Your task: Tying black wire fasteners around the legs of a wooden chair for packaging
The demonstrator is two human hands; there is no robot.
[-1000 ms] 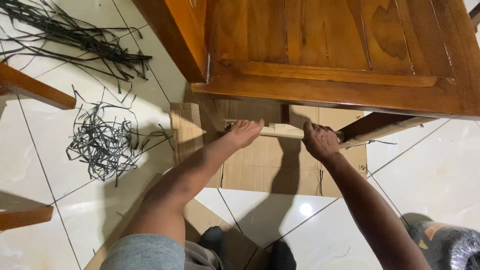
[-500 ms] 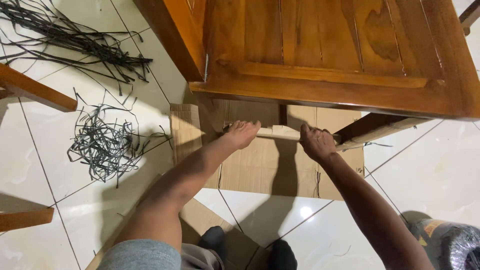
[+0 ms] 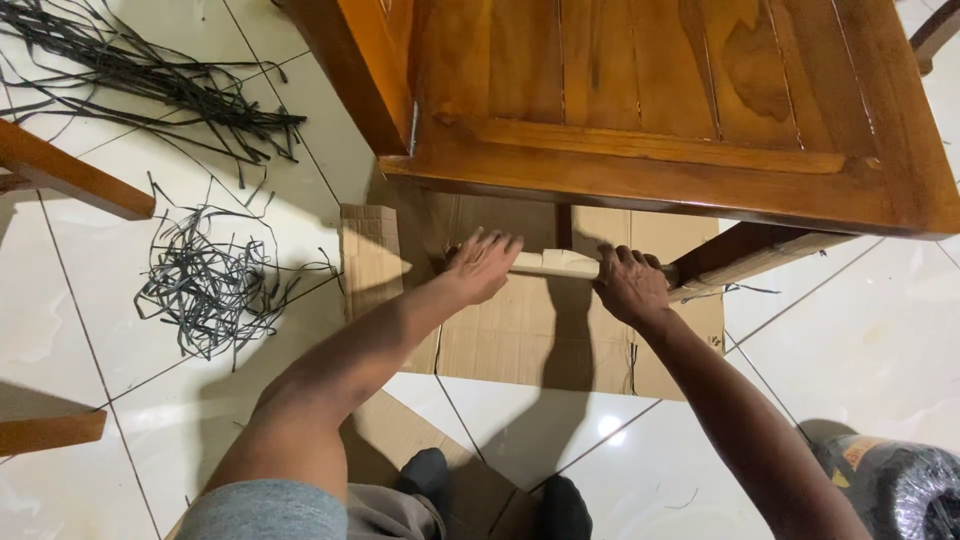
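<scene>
Your left hand (image 3: pixel 483 264) is down on the pale wooden bar (image 3: pixel 553 264), fingers spread and curled over its left end, palm pressing on top. Your right hand (image 3: pixel 628 283) wraps the same bar at its right end, fingers closed around it in a firm grip. The bar runs level between your two hands, just under the front edge of the brown wooden furniture piece (image 3: pixel 690 110) and just above the flattened cardboard (image 3: pixel 540 335) spread on the tiled floor (image 3: pixel 880 330). A dark wooden leg (image 3: pixel 750 255) slants away to the right of your right hand, almost touching the bar's end.

Off to your left, well apart from the work, a loose tangle of black strips (image 3: pixel 205 285) lies on the tiles, and a longer bundle of black strands (image 3: pixel 140 75) lies further up. A wooden rail (image 3: pixel 70 172) crosses the left edge. At lower right sits a black plastic-wrapped roll (image 3: pixel 900 485).
</scene>
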